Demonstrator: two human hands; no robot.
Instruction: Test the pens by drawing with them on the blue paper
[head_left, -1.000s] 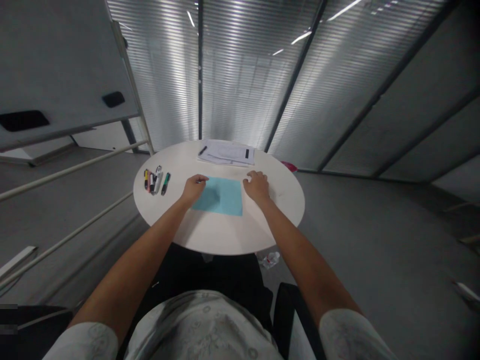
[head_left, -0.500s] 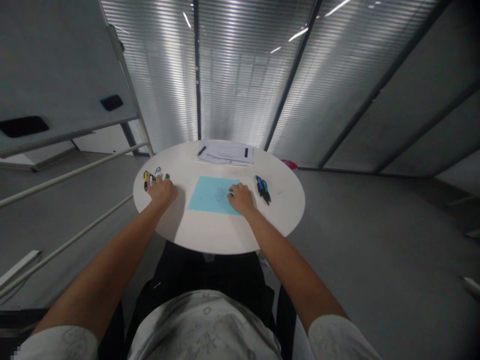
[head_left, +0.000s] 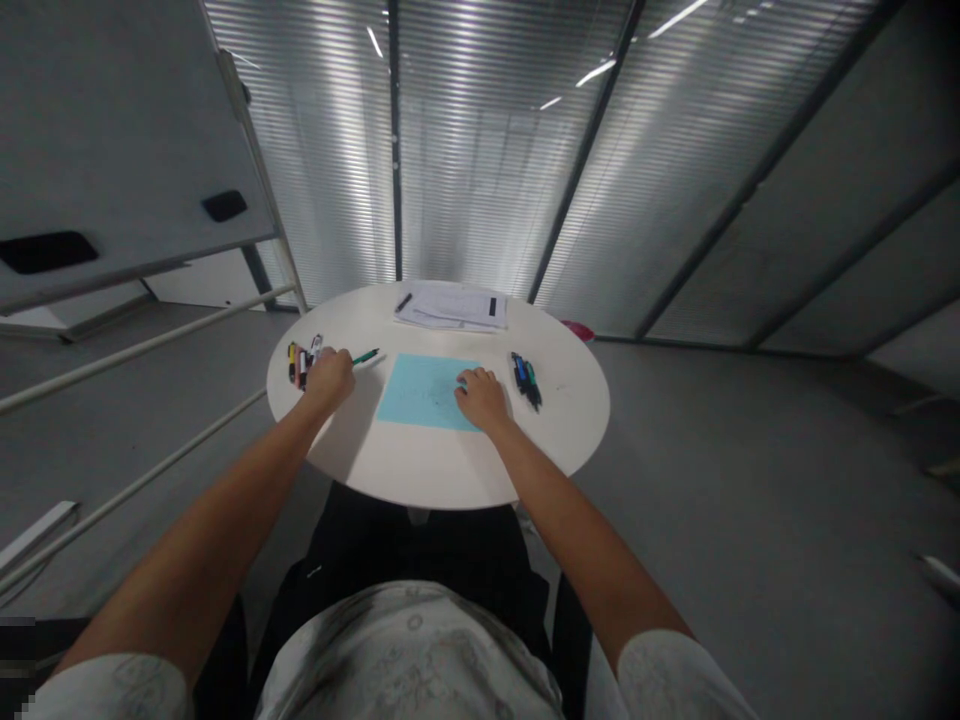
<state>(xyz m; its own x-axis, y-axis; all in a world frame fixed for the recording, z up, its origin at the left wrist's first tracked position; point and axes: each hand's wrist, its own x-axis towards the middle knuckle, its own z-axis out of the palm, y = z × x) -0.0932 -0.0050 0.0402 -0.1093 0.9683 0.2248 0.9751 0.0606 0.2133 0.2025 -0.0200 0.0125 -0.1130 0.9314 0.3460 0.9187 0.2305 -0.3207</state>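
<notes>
The left hand (head_left: 330, 377) is closed around a slim green marker with a dark end (head_left: 365, 357), which juts out toward a flat, light-blue rectangular sheet of paper (head_left: 420, 390); the sheet lies midway across the round white desk (head_left: 427, 480). The right hand (head_left: 481, 397) rests on the sheet's right edge, fingers loosely bent and gripping nothing visible; just beyond it lies a cluster of dark, blue and green pens (head_left: 525, 380).
</notes>
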